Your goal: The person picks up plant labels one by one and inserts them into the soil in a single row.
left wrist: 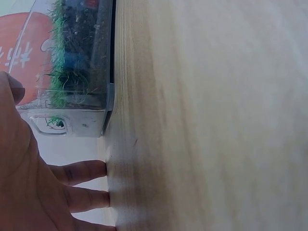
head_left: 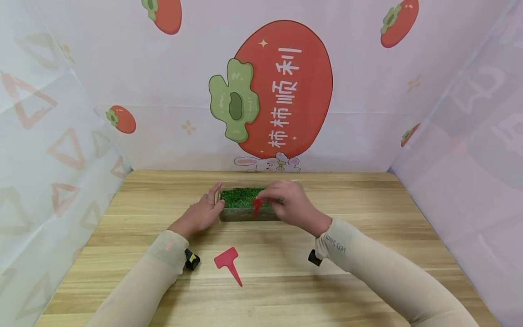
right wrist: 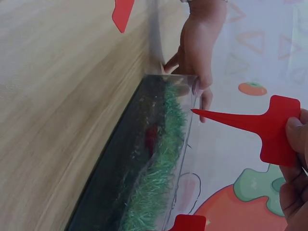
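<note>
A clear plastic box filled with dark soil and green grass stands on the table. My right hand pinches a red T-shaped plant label by its wide head, with the pointed stem over the box and apart from the grass. At the box's left end is my left hand. Its thumb rests at the box's rim, while other fingers stretch out beside the end, tips on the table. The head of another red label shows at the box in the right wrist view.
A loose red plant label lies on the wooden table, nearer than the box. Behind the table hangs a backdrop printed with persimmons. Patterned side sheets flank the table. Dark wrist devices sit at both sleeves.
</note>
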